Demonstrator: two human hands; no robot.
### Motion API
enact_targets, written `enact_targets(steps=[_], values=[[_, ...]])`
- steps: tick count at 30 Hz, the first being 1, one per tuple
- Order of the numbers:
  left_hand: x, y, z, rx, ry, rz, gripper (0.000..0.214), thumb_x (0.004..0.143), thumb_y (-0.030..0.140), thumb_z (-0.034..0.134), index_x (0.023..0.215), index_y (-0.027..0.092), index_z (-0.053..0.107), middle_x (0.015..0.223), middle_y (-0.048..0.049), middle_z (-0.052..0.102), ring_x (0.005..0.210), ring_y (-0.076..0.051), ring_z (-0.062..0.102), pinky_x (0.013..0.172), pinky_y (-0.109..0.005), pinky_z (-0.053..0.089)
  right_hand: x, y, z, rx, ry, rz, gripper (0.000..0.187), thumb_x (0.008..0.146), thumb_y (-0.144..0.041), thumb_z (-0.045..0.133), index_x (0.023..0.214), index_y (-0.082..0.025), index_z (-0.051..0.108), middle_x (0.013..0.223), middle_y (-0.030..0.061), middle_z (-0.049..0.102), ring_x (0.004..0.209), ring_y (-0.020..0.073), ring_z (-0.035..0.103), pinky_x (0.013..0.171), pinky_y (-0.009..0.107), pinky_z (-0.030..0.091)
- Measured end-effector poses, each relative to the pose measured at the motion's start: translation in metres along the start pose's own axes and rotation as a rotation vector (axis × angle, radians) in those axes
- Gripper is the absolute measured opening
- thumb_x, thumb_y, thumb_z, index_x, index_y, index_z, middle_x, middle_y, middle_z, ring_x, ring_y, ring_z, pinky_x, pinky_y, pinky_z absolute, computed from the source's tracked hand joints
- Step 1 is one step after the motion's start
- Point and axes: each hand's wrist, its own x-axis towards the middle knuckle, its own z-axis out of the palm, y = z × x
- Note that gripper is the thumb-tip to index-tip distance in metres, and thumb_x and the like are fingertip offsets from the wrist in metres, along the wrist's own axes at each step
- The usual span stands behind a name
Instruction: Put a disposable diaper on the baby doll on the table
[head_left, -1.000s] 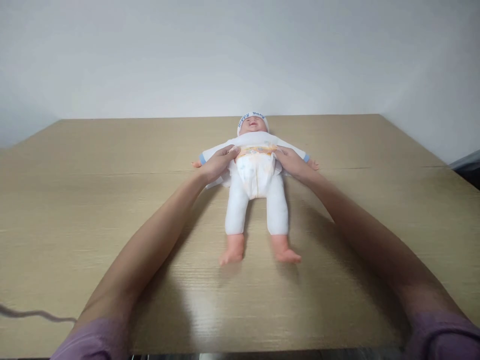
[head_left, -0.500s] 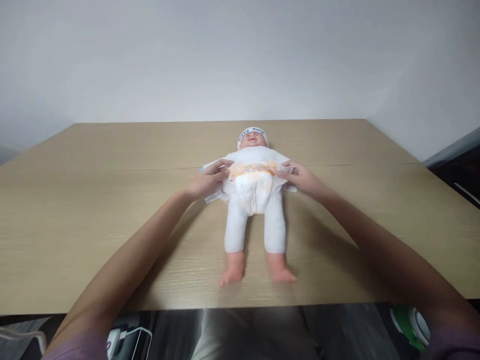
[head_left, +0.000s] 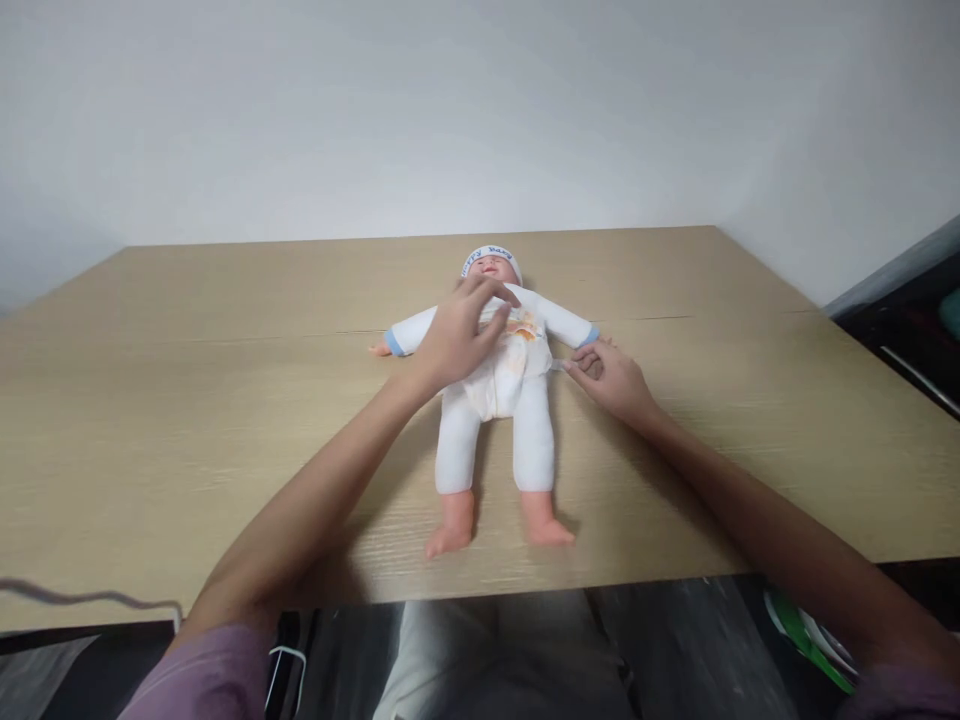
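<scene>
A baby doll (head_left: 459,440) in a white suit with blue cuffs and a lettered white cap lies on its back, feet towards me. Around its hips sits a white diaper (head_left: 501,388) with an orange printed front. My left hand (head_left: 469,330) is over the doll's belly and the diaper's upper edge, fingers bent and apart, and it covers part of both. At the diaper's right side my right hand (head_left: 607,375) pinches a small white tab of it between thumb and finger, close to the doll's blue cuff.
The doll lies on a wooden table (head_left: 225,420) with a seam across it, against a pale wall (head_left: 420,110). A cable (head_left: 90,597) crosses the table's front left corner. Below the front edge at right is a green and white round object (head_left: 810,640).
My left hand has let go of the diaper's left side and moved right, over the belly. My right hand has shifted slightly outward with the diaper's tab. The doll's arms now show.
</scene>
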Motion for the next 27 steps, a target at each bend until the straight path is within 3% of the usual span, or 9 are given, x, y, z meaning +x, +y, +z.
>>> enact_targets(steps=[3, 7, 13, 17, 23, 27], values=[[0.010, 0.007, 0.023, 0.125, -0.163, 0.047, 0.028, 0.109, 0.041, 0.053, 0.113, 0.022, 0.073, 0.131, -0.0120, 0.076, 0.127, -0.035, 0.060, 0.119, -0.054, 0.044, 0.002, -0.001, 0.002, -0.027, -0.015, 0.007, 0.029, 0.095, -0.054, 0.075, 0.096, -0.027, 0.066, 0.082, 0.0036, 0.069, 0.086, 0.0293, 0.069, 0.093, 0.047, 0.052], [0.008, 0.004, 0.039, 0.196, -0.220, 0.040, 0.032, 0.107, 0.047, 0.060, 0.115, 0.020, 0.076, 0.131, -0.0141, 0.075, 0.133, -0.039, 0.055, 0.118, -0.058, 0.043, 0.003, 0.000, 0.004, -0.025, -0.024, 0.078, 0.028, 0.091, -0.050, 0.079, 0.095, -0.027, 0.065, 0.084, 0.0021, 0.070, 0.084, 0.0267, 0.068, 0.085, 0.042, 0.050], [0.002, 0.005, 0.037, 0.242, -0.255, 0.034, 0.045, 0.098, 0.060, 0.073, 0.126, 0.025, 0.078, 0.146, -0.0117, 0.072, 0.143, -0.046, 0.048, 0.116, -0.063, 0.042, 0.004, -0.001, 0.006, 0.025, -0.038, 0.219, 0.037, 0.084, -0.057, 0.085, 0.089, -0.027, 0.063, 0.083, 0.0024, 0.072, 0.080, 0.0257, 0.067, 0.075, 0.038, 0.049], [0.003, 0.007, 0.038, 0.274, -0.264, 0.030, 0.050, 0.096, 0.063, 0.075, 0.129, 0.025, 0.078, 0.150, -0.0115, 0.070, 0.144, -0.047, 0.048, 0.115, -0.063, 0.042, 0.005, -0.002, 0.004, 0.076, -0.028, 0.207, 0.042, 0.087, -0.067, 0.075, 0.080, -0.027, 0.064, 0.077, 0.0042, 0.070, 0.075, 0.0258, 0.063, 0.072, 0.038, 0.046], [0.002, 0.006, 0.041, 0.294, -0.256, 0.040, 0.052, 0.093, 0.063, 0.077, 0.129, 0.025, 0.078, 0.148, -0.0133, 0.070, 0.144, -0.047, 0.048, 0.115, -0.062, 0.042, 0.018, -0.014, -0.007, 0.388, -0.063, 0.204, 0.056, 0.086, -0.082, 0.068, 0.080, -0.026, 0.064, 0.076, 0.0010, 0.062, 0.074, 0.0224, 0.058, 0.073, 0.037, 0.046], [0.001, 0.007, 0.041, 0.286, -0.244, 0.040, 0.070, 0.093, 0.059, 0.075, 0.155, 0.027, 0.066, 0.151, -0.0121, 0.069, 0.142, -0.046, 0.048, 0.115, -0.060, 0.042, 0.039, -0.037, -0.002, 0.454, -0.086, 0.160, 0.049, 0.088, -0.073, 0.070, 0.080, -0.025, 0.064, 0.075, -0.0002, 0.062, 0.073, 0.0200, 0.056, 0.075, 0.036, 0.047]])
